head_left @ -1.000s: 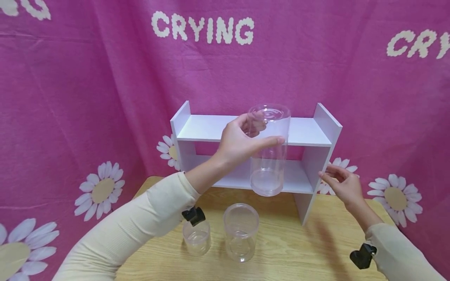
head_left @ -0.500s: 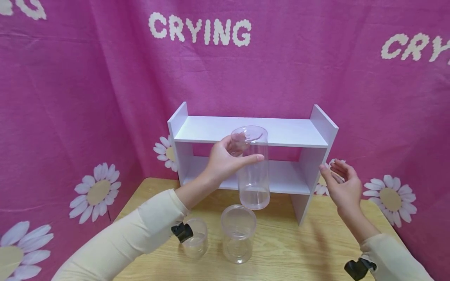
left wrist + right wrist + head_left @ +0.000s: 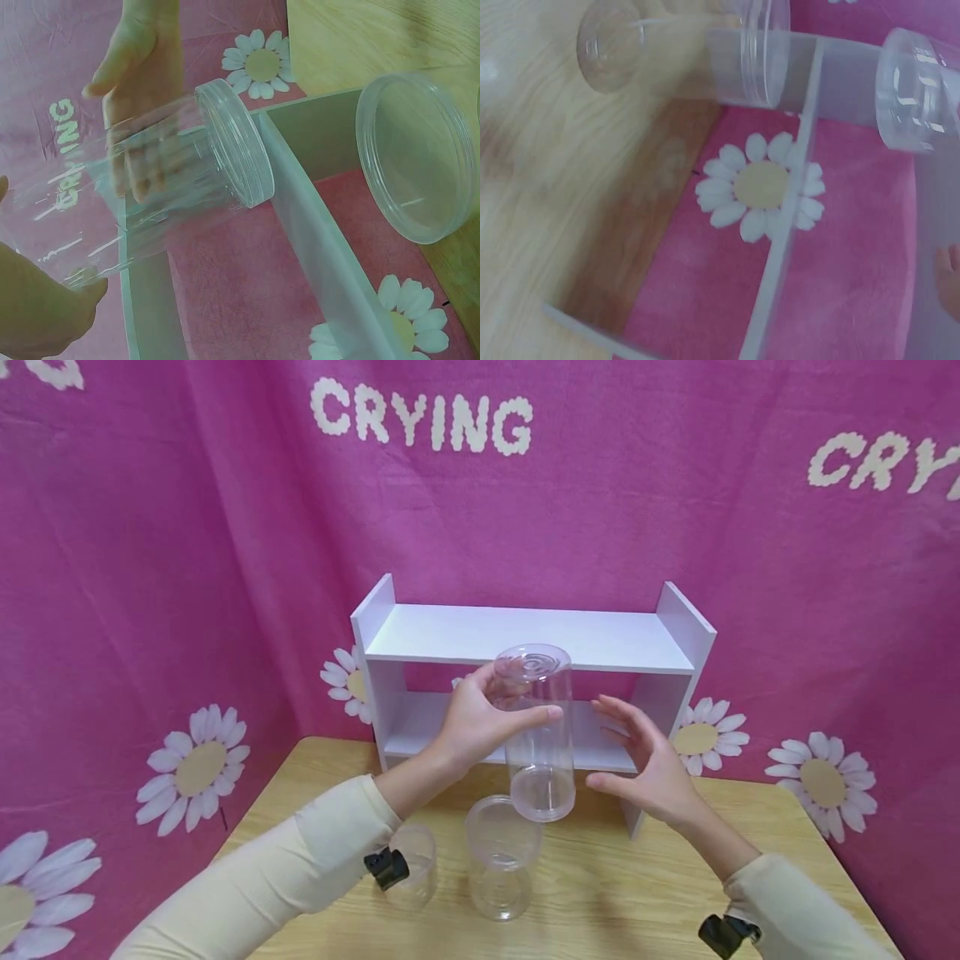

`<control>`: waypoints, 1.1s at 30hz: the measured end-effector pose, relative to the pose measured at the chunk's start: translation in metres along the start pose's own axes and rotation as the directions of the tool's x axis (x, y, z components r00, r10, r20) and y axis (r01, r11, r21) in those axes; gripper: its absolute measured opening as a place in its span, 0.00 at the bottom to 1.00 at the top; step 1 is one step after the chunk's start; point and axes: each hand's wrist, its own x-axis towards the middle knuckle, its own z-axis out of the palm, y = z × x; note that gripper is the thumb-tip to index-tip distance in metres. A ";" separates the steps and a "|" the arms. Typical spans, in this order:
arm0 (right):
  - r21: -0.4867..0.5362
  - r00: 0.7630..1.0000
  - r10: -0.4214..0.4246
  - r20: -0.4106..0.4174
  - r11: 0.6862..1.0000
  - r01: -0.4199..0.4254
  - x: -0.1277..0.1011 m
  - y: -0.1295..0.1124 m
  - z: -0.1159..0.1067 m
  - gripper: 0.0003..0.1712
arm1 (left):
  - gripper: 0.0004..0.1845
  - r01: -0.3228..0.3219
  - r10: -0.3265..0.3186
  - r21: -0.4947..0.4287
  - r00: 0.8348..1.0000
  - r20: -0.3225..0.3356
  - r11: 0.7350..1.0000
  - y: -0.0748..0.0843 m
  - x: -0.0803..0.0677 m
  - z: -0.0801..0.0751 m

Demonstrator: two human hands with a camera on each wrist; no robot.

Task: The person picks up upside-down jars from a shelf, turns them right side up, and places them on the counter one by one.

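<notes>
My left hand (image 3: pixel 487 722) grips a tall clear plastic jar (image 3: pixel 543 756) by its upper side, thumb in front and fingers behind. The jar hangs above the table with its closed base up and its ringed rim (image 3: pixel 236 146) down. To its right, my right hand (image 3: pixel 648 768) is raised with thumb and fingers spread, apart from the jar. Below stands a medium clear jar (image 3: pixel 504 856), upright with its mouth up. A shorter clear jar (image 3: pixel 420 872) is left of it, partly hidden by the left wrist's black camera mount.
A white two-tier shelf (image 3: pixel 607 635) stands at the back of the wooden table (image 3: pixel 637 893), behind the hands. Behind it hangs a pink cloth (image 3: pixel 615 510) with daisies and lettering.
My left hand has brought the tall jar down and slightly left, from in front of the shelf's top. My right hand has left the shelf's right side and moved left toward the jar.
</notes>
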 end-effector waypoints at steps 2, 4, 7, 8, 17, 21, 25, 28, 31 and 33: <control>-0.002 0.995 0.034 0.093 0.999 -0.034 0.000 0.003 0.006 0.52 | 0.33 -0.004 0.004 -0.011 1.000 0.011 1.000 0.001 -0.001 0.001; -0.012 0.986 0.087 0.142 0.996 -0.086 0.000 0.006 0.010 0.54 | 0.32 -0.012 0.013 -0.025 1.000 0.024 1.000 0.002 -0.002 0.002; -0.035 0.971 0.167 0.171 0.986 -0.164 -0.002 0.009 0.017 0.55 | 0.31 -0.023 0.026 -0.061 0.999 0.047 0.998 0.004 -0.003 0.006; -0.039 0.967 0.186 0.176 0.983 -0.182 -0.003 0.009 0.020 0.54 | 0.31 -0.026 0.031 -0.074 0.998 0.054 0.997 0.005 -0.004 0.007; -0.199 0.953 0.279 0.114 0.947 -0.254 0.001 0.004 0.028 0.33 | 0.29 0.016 0.002 -0.186 0.995 0.096 0.982 -0.007 0.001 0.003; -0.298 0.959 0.266 0.093 0.927 -0.228 0.004 0.002 0.026 0.33 | 0.32 0.007 0.016 -0.182 0.992 0.127 0.983 -0.012 0.003 -0.008; -0.403 0.967 0.251 0.048 0.890 -0.212 0.005 0.001 0.023 0.34 | 0.38 -0.061 0.073 -0.109 0.991 0.115 0.992 -0.012 0.006 -0.019; -0.500 0.979 0.201 0.019 0.850 -0.165 0.005 0.000 0.020 0.33 | 0.41 -0.153 0.152 0.011 0.985 0.087 0.988 -0.011 0.008 -0.026; -0.620 0.993 0.116 0.002 0.780 -0.090 0.006 -0.002 0.017 0.34 | 0.42 -0.257 0.247 0.160 0.966 0.080 0.953 -0.011 0.010 -0.030; -0.687 0.998 0.060 0.001 0.726 -0.043 0.008 -0.004 0.015 0.36 | 0.43 -0.320 0.307 0.284 0.947 0.091 0.904 -0.010 0.010 -0.032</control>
